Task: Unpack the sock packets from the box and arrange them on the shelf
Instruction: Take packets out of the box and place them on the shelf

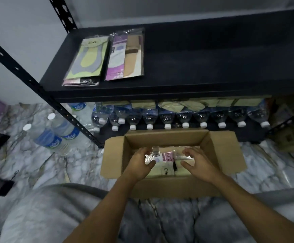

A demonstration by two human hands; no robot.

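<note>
An open cardboard box [218, 151] stands on the floor below the shelf, with several clear-wrapped sock packets [167, 163] inside. My left hand [139, 165] is inside the box and pinches the crinkled plastic edge of a packet between thumb and fingers. My right hand [197, 163] hovers over the packets on the right with curled fingers; it seems to hold nothing. On the black shelf [212, 58] lie a green and grey sock packet [88, 58], stacked on other packets, and a purple and tan packet [125, 57] beside it.
A row of water bottles [167, 118] lies on the lower shelf right behind the box. Two more bottles [55, 135] lie on the marble floor at the left, near the shelf's slanted black upright [37, 85]. Another carton [291, 137] sits at the far right.
</note>
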